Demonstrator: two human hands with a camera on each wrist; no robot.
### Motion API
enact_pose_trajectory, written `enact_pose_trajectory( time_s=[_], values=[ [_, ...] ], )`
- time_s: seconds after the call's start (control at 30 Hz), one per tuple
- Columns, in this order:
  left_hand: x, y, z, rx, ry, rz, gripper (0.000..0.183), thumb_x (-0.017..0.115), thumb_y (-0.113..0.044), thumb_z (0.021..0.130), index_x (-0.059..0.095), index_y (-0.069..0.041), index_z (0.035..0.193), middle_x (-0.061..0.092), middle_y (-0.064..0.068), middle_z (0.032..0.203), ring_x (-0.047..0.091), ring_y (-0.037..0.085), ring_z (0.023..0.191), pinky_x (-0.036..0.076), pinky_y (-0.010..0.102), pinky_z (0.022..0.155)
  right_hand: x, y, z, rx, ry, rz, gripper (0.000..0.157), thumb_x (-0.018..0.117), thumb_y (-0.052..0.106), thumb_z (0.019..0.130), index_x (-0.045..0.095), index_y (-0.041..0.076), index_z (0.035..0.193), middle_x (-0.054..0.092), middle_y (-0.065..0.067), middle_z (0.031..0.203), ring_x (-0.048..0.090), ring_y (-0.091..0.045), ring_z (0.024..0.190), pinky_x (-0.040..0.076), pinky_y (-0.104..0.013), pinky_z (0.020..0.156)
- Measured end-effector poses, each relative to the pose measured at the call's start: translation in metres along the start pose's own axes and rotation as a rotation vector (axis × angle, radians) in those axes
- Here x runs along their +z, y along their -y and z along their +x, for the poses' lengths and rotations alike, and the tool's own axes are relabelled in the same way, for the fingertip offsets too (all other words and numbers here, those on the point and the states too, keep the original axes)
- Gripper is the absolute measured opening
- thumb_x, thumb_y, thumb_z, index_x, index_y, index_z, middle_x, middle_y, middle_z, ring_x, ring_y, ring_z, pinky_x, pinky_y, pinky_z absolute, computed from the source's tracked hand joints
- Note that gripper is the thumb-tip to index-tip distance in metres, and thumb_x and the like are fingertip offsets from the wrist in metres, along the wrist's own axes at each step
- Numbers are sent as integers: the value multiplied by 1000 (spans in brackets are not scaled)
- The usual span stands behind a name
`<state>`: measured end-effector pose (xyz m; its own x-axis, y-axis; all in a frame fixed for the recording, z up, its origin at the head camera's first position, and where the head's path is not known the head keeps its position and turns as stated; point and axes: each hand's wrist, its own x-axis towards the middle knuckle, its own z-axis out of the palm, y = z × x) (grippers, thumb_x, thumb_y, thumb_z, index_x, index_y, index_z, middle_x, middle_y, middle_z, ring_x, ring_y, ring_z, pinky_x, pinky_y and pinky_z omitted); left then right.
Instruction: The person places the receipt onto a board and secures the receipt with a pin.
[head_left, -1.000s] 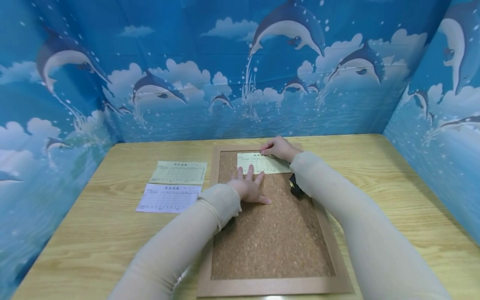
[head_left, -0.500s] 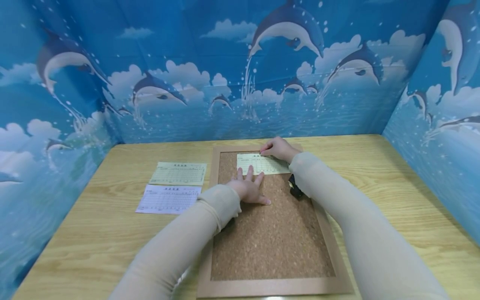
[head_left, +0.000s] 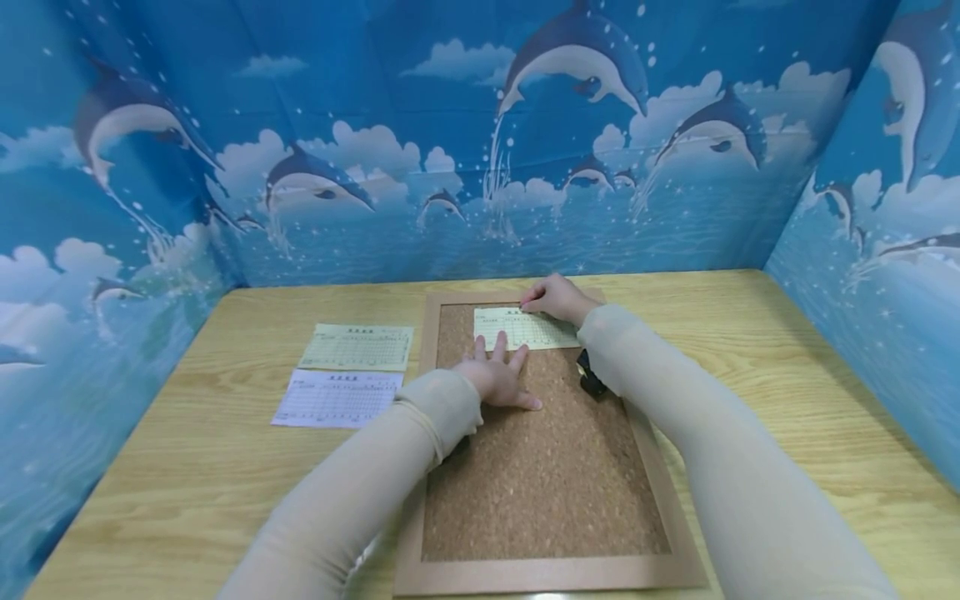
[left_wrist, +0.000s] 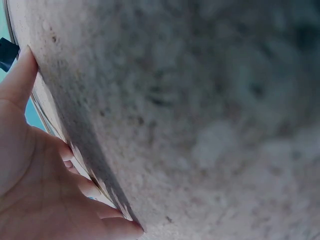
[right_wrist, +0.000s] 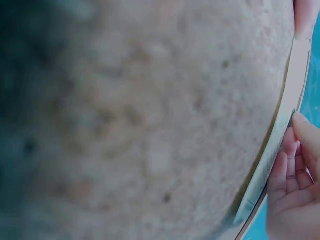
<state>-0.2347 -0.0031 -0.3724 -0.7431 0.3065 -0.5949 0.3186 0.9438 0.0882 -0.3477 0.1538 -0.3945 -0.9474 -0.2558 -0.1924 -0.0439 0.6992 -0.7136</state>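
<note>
A pale green printed form point(head_left: 517, 327) lies near the far end of a cork board point(head_left: 547, 475) with a brown frame. My left hand point(head_left: 495, 379) rests on the board with fingers spread, its fingertips at the form's near edge. At the form's far edge my right hand point(head_left: 558, 298) pinches what looks like a small pin, mostly hidden by the fingertips. The left wrist view shows the left hand point(left_wrist: 55, 170) low against the cork. In the right wrist view the right hand point(right_wrist: 300, 180) has thumb and finger together above the form point(right_wrist: 270, 155), its other fingers curled.
Left of the board, a second pale green form point(head_left: 356, 347) and a white-lilac form point(head_left: 337, 397) lie on the wooden table point(head_left: 187, 467). A dolphin-print cloth point(head_left: 375, 225) walls the table at the back and both sides. A black wrist camera point(head_left: 591, 375) sits under the right sleeve.
</note>
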Motion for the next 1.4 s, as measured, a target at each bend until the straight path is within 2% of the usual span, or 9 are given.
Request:
enact_pose_trajectory(
  time_s=[0.27,0.37,0.5,0.63,0.7,0.8,0.9,1.2,1.4],
  values=[
    [1,-1,-3,3,-2,-2,92,43,-72,82,-5,-32,150,-19,5,154,-11,36,139,7,52,110,0,6,-23,-99,48,-180,31,52,9,96,59,5,126,58,-15,124,55,-27,108,45,-42,87],
    [0,0,-3,3,1,-11,93,43,-72,81,-5,-32,150,-20,5,153,-13,37,138,7,52,110,2,11,-34,-134,110,-332,41,49,12,97,47,8,138,63,-16,103,59,-24,82,48,-37,69],
    [-1,2,-2,6,8,-15,93,43,-72,82,-5,-31,150,-21,5,153,-14,38,138,6,53,110,8,15,-42,-121,177,-489,51,45,20,99,29,12,147,59,-20,116,60,-23,76,46,-36,65],
    [1,1,-2,8,4,-1,92,42,-72,82,-4,-31,150,-19,6,154,-12,38,138,7,52,110,9,16,-44,-102,218,-532,54,43,22,100,22,12,149,38,-19,142,61,-23,80,45,-38,73],
    [1,1,-3,6,-1,4,92,42,-72,82,-4,-31,150,-18,6,154,-11,38,138,7,52,110,9,17,-44,-104,234,-536,54,41,23,100,21,11,149,48,-23,133,54,-19,62,44,-35,65],
    [0,1,-5,1,-6,2,92,43,-72,82,-4,-31,150,-18,6,154,-12,38,138,7,52,110,8,16,-44,-123,243,-572,54,39,25,101,20,10,149,62,-24,94,38,-12,47,39,-31,52],
    [-1,0,-7,2,-6,-1,92,43,-72,82,-4,-31,150,-19,6,154,-12,38,138,7,52,110,8,15,-44,-138,252,-595,53,38,26,102,18,10,149,51,-13,60,28,-11,41,36,-29,46],
    [0,0,-4,5,-4,15,92,41,-71,82,-4,-30,150,-19,7,154,-12,39,138,8,52,110,8,14,-44,-152,247,-620,53,37,26,101,19,10,149,48,-10,67,33,-14,47,37,-31,51],
    [-1,0,-5,0,-6,32,92,41,-72,82,-3,-30,150,-18,7,154,-10,39,138,10,52,110,7,13,-42,-140,251,-596,53,38,25,101,20,12,149,40,-2,52,26,-10,39,32,-26,42]
  ],
)
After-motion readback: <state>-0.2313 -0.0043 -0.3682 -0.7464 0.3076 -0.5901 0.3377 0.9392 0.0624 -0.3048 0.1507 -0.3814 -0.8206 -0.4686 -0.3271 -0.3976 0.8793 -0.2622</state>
